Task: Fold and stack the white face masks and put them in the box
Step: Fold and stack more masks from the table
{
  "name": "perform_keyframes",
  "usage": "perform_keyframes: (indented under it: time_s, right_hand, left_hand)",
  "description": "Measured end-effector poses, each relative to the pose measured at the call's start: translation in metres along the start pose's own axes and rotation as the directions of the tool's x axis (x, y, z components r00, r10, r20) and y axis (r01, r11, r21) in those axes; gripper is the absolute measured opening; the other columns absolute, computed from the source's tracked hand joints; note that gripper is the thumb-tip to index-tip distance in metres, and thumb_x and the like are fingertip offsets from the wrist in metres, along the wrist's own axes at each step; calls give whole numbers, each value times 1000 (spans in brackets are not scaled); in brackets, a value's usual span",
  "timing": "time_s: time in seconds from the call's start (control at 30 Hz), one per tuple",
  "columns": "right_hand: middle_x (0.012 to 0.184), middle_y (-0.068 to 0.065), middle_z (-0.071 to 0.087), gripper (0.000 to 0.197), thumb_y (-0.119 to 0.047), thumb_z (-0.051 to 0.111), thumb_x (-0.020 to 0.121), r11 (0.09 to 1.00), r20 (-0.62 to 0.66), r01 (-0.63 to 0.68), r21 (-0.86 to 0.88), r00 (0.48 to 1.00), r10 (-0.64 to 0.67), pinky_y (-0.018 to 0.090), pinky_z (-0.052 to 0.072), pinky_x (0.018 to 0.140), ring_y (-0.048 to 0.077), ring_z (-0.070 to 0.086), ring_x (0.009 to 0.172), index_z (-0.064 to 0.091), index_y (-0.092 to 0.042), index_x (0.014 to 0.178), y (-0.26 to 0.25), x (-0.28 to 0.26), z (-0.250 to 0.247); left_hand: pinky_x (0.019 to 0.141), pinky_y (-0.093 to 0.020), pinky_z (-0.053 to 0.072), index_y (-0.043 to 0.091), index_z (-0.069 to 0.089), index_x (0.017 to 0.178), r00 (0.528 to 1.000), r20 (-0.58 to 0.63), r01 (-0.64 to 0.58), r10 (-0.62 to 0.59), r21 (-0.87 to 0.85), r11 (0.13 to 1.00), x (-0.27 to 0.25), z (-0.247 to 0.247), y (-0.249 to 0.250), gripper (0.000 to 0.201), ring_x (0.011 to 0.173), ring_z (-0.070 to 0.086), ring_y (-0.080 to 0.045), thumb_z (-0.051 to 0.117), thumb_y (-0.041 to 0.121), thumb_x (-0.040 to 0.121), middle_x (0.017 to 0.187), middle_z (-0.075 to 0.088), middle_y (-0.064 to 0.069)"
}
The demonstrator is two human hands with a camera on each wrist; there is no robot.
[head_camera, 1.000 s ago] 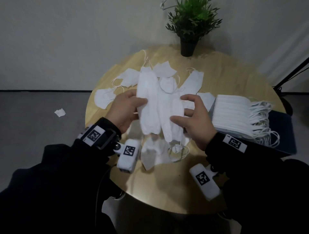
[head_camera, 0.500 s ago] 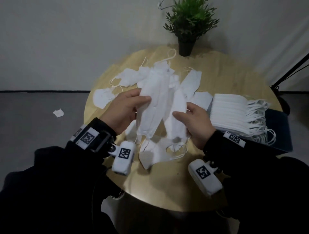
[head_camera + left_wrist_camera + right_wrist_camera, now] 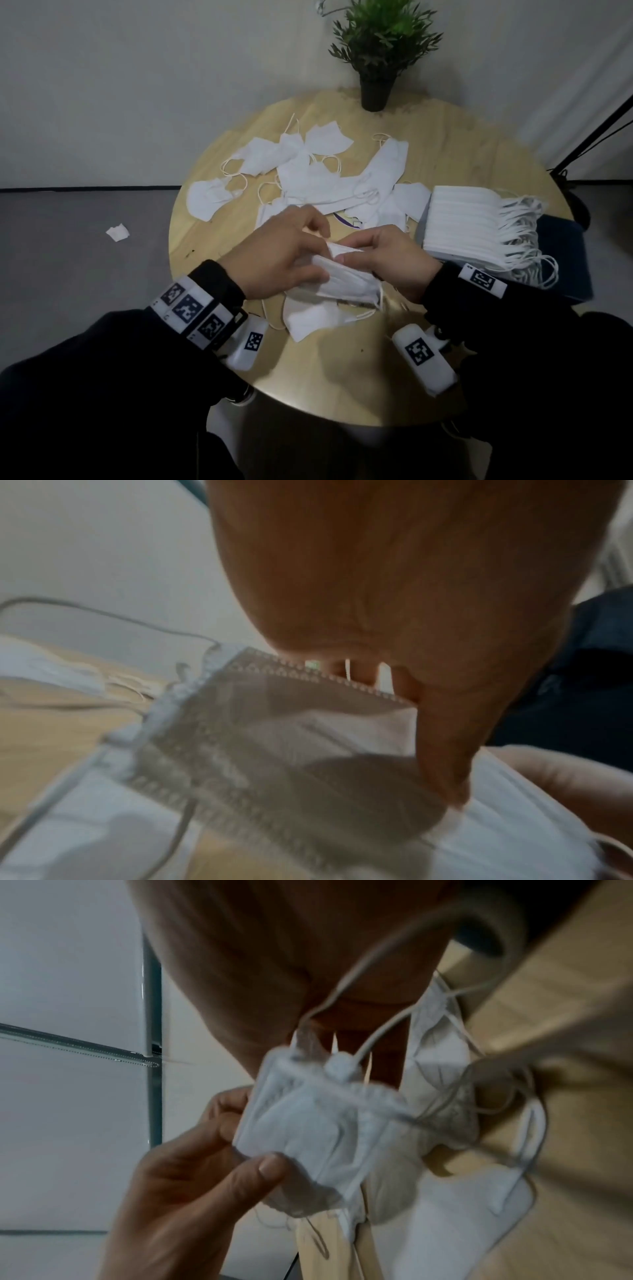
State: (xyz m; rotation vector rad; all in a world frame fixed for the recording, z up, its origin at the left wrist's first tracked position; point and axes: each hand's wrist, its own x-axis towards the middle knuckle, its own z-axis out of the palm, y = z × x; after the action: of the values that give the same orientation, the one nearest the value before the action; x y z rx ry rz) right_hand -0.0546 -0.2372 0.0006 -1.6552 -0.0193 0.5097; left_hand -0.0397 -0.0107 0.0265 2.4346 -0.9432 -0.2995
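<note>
Both hands [image 3: 342, 260] pinch one folded mask [image 3: 346, 284] between them.

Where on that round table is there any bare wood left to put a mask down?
Bare wood shows on the table's near edge below both hands, at the far right between the potted plant and the mask stack, and along the left rim. The middle is crowded with loose masks.
</note>
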Motion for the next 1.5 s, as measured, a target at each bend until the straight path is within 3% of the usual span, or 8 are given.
perform_keyframes:
  time_s: [0.1,0.23,0.53,0.73,1.0,1.13,1.27,1.5]
  right_hand:
    - [91,4,79,22,4,63,96,998,-3,22,54,1000,-22,27,58,73,13,72,80,80,-4,108,0,-2,2]
    - [85,18,71,20,-14,64,100,975,35,-86,204,996,80,36,59,60,27,68,69,78,0,104,-2,-4,-1]
    - [92,17,78,22,8,69,90,994,-44,-5,-108,999,1,39,64,70,25,74,76,78,-5,105,12,-18,-22]
    - [93,12,78,19,2,68,94,983,-126,63,-170,988,-85,39,65,70,26,75,80,78,-11,104,25,-35,-32]
    - [101,20,74,19,4,63,97,993,-135,75,-87,987,-86,50,65,76,25,76,78,74,-3,111,21,-38,-39]
    - [104,23,72,18,4,62,98,992,-126,97,-77,986,-106,53,64,80,34,75,87,72,-1,112,22,-41,-43]
    - [103,23,72,18,5,62,98,990,-120,116,-75,985,-124,47,66,73,27,74,81,71,-1,112,24,-47,-46]
    - [99,14,74,23,5,54,102,995,-136,17,97,991,-4,53,64,76,33,74,81,72,-6,110,33,-56,-45]
  left_hand:
    - [105,-36,43,28,76,98,998,-8,63,-63,33,997,1,2,-8,25,127,48,-13,66,46,86,137,51,9]
    - [80,-44,51,28,72,96,986,-74,147,-146,6,989,3,0,-13,21,88,59,-11,67,46,85,92,64,13]
    - [74,-31,53,41,60,109,919,67,394,-388,-161,905,-12,-29,-25,53,70,63,-7,95,39,69,86,72,8]
    - [60,-28,43,20,83,95,893,166,448,-419,-440,778,-28,-46,-46,19,64,50,-20,87,11,79,69,64,-11]
    - [85,-22,50,40,72,112,905,82,424,-418,-266,866,-17,-11,-36,45,101,63,0,91,46,72,113,67,18]
    - [63,-19,44,19,78,84,920,71,388,-386,-316,866,-11,-11,-23,10,64,60,-4,87,22,82,70,69,11]
    - [45,-20,37,-2,58,69,899,40,401,-437,-479,781,-17,-15,-19,43,48,49,-16,94,19,70,56,55,-11]
    - [49,-22,29,-4,73,90,891,171,431,-421,-611,664,-27,-18,-23,16,46,40,-14,83,4,81,57,50,-6]
